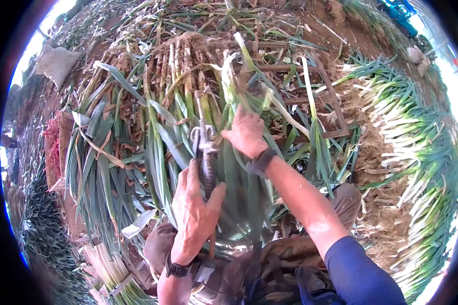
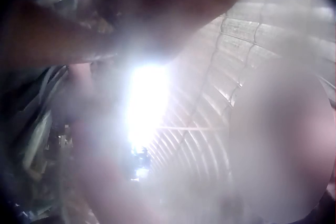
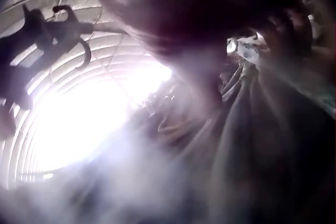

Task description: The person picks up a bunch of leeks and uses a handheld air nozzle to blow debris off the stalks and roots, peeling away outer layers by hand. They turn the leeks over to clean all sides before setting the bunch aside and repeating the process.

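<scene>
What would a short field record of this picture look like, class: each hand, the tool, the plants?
left hand: grips the dark handle of a tool
tool: metal head, points away from the person
right hand: grasps green onion leaves
green onion bundle: lies across the lap, roots far end
cleaned onions: piled at right
wrist views: blurred

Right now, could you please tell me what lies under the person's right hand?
The right hand rests on a bundle of green onions, gripping their leaves. More uncleaned onions lie beyond. The hand hides its fingers and what they hold. The left hand grips a tool.
</scene>
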Demonstrator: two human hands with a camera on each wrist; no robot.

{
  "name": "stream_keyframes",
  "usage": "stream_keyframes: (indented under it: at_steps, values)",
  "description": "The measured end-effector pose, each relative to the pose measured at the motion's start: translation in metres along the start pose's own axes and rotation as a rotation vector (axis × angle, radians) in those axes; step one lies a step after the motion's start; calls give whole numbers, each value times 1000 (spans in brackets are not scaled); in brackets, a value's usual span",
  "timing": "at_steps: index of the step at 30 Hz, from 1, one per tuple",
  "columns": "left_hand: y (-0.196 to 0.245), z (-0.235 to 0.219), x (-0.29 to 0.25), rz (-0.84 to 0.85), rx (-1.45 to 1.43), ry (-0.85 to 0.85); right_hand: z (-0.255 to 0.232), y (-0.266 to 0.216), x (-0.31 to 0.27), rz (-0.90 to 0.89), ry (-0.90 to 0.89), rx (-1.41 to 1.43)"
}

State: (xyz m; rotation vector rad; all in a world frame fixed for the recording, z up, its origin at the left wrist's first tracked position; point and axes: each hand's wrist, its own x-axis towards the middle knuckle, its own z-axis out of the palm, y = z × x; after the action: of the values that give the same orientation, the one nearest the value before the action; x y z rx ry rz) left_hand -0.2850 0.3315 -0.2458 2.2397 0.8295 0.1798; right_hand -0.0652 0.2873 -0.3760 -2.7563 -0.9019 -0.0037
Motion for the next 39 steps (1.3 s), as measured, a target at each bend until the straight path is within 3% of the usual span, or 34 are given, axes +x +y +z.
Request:
stream_keyframes:
  at_steps: [1,2,4,6,7,8,10,12,14,16,18,20,22,23,24,26,28,30,31,32,34,35,39]
  values:
    - [-5,3,-1,13,4,25,-11,0,6,83,-217,108]
    - [-9,5,-2,17,2,18,-21,10,11,116,-318,276]
    - [-12,4,-3,40,-5,7,-30,28,19,182,-448,285]
    - [-15,5,-6,80,-9,39,-27,61,18,123,-438,510]
    - [-14,4,-6,55,-39,-8,-15,81,19,156,-493,740]
    - [-14,3,-8,32,-69,-58,-37,87,11,180,-615,858]
    - [-17,6,-12,59,-108,-36,-56,87,-8,254,-581,989]
    - [-18,5,-17,47,-111,-112,-40,111,-24,290,-500,996]
    - [-23,7,-20,62,-102,-108,-41,117,-42,217,-530,834]
    - [-25,5,-21,80,-49,-87,-39,122,-49,241,-423,793]
    - [-23,0,-22,41,-40,-71,-30,137,-46,396,-12,757]
    - [-24,-3,-21,63,-71,62,-28,134,-35,385,65,676]
    - [-23,-4,-20,20,-81,34,-31,117,-27,-168,783,40]
    - [-24,-3,-19,33,-79,39,-30,100,-30,-97,494,142]
    - [-25,-3,-18,48,-74,44,-56,65,-25,134,-92,284]
    - [-29,5,-15,64,-47,36,-54,14,-24,94,-372,128]
    - [-24,1,-13,48,-58,-35,-9,-4,-18,133,-385,2]
    - [-24,6,-14,35,-77,3,4,-15,-29,98,-132,-277]
    - [-23,6,-14,33,-104,-27,14,-6,-26,54,-34,-277]
    - [-21,5,-13,36,-133,-54,6,5,-18,48,-33,-283]
    - [-20,4,-14,43,-162,-68,-16,29,-1,78,-394,71]
    - [-22,8,-16,58,-172,-81,-29,32,1,190,-508,143]
    - [-26,17,-27,137,-230,-187,-40,54,-30,49,-342,129]
